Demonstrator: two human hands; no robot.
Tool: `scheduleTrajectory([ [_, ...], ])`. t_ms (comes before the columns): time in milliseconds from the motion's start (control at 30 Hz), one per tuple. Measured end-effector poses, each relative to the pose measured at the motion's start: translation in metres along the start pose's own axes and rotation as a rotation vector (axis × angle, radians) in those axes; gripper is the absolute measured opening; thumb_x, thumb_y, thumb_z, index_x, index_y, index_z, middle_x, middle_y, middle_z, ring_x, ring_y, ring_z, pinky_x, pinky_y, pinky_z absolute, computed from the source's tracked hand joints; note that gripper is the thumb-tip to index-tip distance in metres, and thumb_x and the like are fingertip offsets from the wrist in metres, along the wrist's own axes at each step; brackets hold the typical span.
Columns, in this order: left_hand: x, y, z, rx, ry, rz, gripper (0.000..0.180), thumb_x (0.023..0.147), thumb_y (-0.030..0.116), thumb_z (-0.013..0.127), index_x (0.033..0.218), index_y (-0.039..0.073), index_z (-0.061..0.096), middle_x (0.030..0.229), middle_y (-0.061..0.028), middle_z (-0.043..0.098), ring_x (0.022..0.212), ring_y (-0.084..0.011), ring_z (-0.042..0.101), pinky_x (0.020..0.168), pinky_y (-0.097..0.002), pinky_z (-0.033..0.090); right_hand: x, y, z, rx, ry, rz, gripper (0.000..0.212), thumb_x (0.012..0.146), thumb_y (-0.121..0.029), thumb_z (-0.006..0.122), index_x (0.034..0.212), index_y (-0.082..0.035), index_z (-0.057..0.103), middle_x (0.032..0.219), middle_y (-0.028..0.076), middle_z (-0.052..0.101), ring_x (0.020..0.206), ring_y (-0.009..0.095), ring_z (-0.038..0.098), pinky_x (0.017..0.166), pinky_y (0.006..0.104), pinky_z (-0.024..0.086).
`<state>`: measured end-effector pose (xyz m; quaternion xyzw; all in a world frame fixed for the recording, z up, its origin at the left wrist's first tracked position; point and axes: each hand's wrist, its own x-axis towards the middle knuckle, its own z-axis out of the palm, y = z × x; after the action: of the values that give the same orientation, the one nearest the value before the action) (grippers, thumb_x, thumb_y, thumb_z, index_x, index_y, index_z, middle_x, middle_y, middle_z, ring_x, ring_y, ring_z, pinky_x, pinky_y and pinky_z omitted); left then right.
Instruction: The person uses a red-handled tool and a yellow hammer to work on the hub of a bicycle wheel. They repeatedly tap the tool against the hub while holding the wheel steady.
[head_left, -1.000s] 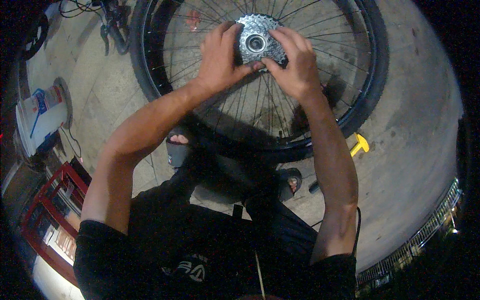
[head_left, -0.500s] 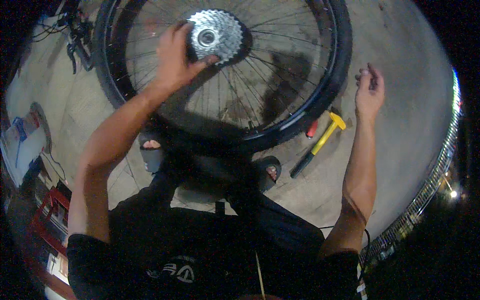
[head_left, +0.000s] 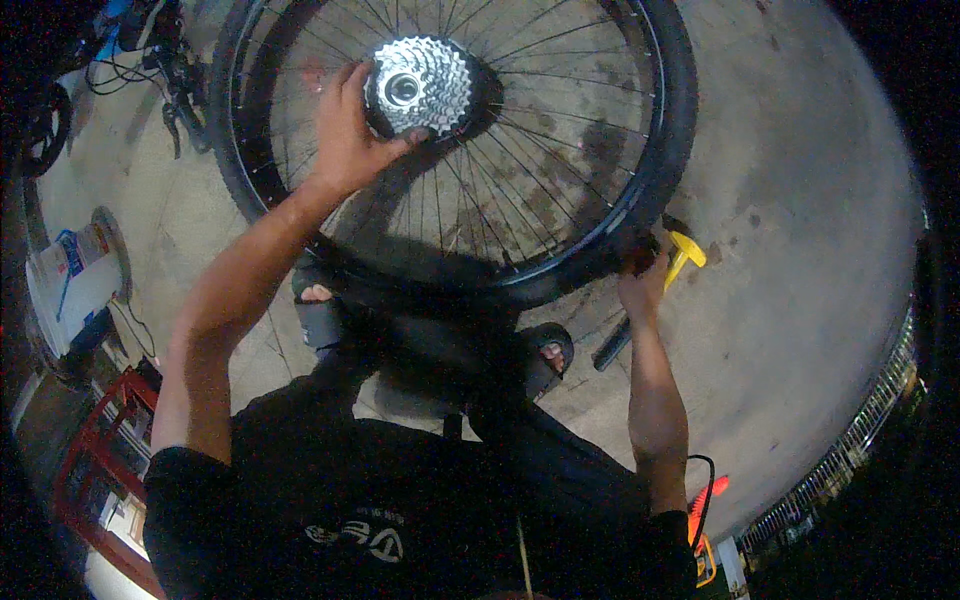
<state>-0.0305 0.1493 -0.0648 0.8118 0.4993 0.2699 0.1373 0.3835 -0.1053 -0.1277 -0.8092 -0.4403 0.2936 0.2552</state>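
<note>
A silver bicycle cassette [head_left: 440, 85] with several toothed rings sits at the hub of a spoked wheel [head_left: 672, 140]. My left hand [head_left: 348, 145] grips the cassette's rim, fingers on its left side and thumb along the lower edge. By the wheel's lower right rim is my right hand [head_left: 643, 283], reaching down beside the tyre. Its fingers are dark and partly hidden, so whether they hold anything does not show. Right beside that hand lies a hammer with a yellow and black handle [head_left: 686, 255], partly covered by the forearm.
My sandalled feet [head_left: 548, 358] stand just below the wheel. Bicycle handlebar parts [head_left: 172, 95] are at the upper left, with a white bucket-like container [head_left: 85, 290] below them. A red metal frame [head_left: 95, 450] stands at lower left, an orange-red object [head_left: 708, 495] at lower right.
My right hand has moved left and down from the open floor to the tyre's edge, where a red-handled item lay and is now hidden. My left hand stays on the cassette.
</note>
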Motion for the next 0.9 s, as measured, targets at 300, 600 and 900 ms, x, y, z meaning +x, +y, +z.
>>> scheduleTrajectory([
  [300, -0.003, 0.008, -0.021, -0.002, 0.037, -0.038, 0.097, 0.067, 0.048, 0.084, 0.137, -0.002, 0.039, 0.136, -0.0273, 0.043, 0.126, -0.0445, 0.042, 0.105, -0.0523, 0.035, -0.005, -0.013, -0.059, 0.497, 0.447, 0.021, 0.042, 0.093, -0.004, 0.054, 0.134, -0.005, 0.043, 0.106, 0.006, 0.058, 0.088, 0.015, 0.058, 0.076, 0.0301, 0.052],
  [600, 0.013, 0.152, -0.066, -0.126, -0.172, 0.389, 0.052, 0.078, 0.019, 0.065, 0.128, 0.007, 0.054, 0.132, -0.0201, 0.051, 0.116, -0.0351, 0.053, 0.093, -0.0483, 0.043, 0.010, -0.264, -0.059, -0.170, -0.230, -0.464, 0.055, 0.081, -0.007, 0.065, 0.131, 0.002, 0.045, 0.112, 0.021, 0.061, 0.094, 0.031, 0.063, 0.086, 0.0385, 0.052],
  [900, 0.009, 0.139, -0.051, -0.127, -0.386, 0.285, 0.064, 0.081, 0.020, 0.063, 0.141, 0.006, 0.045, 0.093, -0.0093, 0.064, 0.087, -0.0293, 0.062, 0.072, -0.0437, 0.040, 0.002, -0.272, -0.052, 0.281, -0.464, -0.400, 0.078, 0.082, -0.010, 0.067, 0.149, 0.000, 0.029, 0.136, 0.019, 0.051, 0.117, 0.029, 0.057, 0.097, 0.0381, 0.047],
])
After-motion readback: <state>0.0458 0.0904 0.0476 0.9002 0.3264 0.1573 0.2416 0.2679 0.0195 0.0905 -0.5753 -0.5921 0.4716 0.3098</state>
